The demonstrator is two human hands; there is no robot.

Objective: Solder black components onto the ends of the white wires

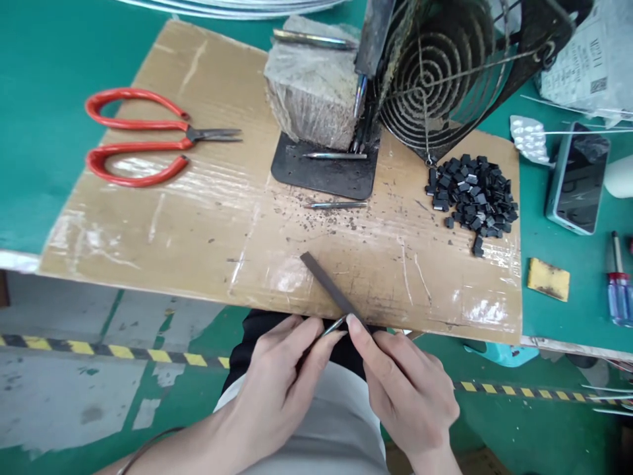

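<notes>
At the front edge of the cardboard sheet (198,237), my left hand (287,376) pinches a thin pointed metal tip (335,325). My right hand (405,382) is closed on a flat dark file (324,280), which slants up and left over the cardboard. The metal tip meets the file close to my right thumb. Beyond them, one similar metal tip (336,205) lies on the cardboard among dark crumbs, and another (335,156) rests on a black plate (321,174).
Red-handled scissors (138,125) lie at the left. A grey block (316,86) and a fan with a wire guard (425,79) stand at the back. Right are small black connectors (475,194), a phone (578,178), a yellow sponge (548,279) and a screwdriver (618,284).
</notes>
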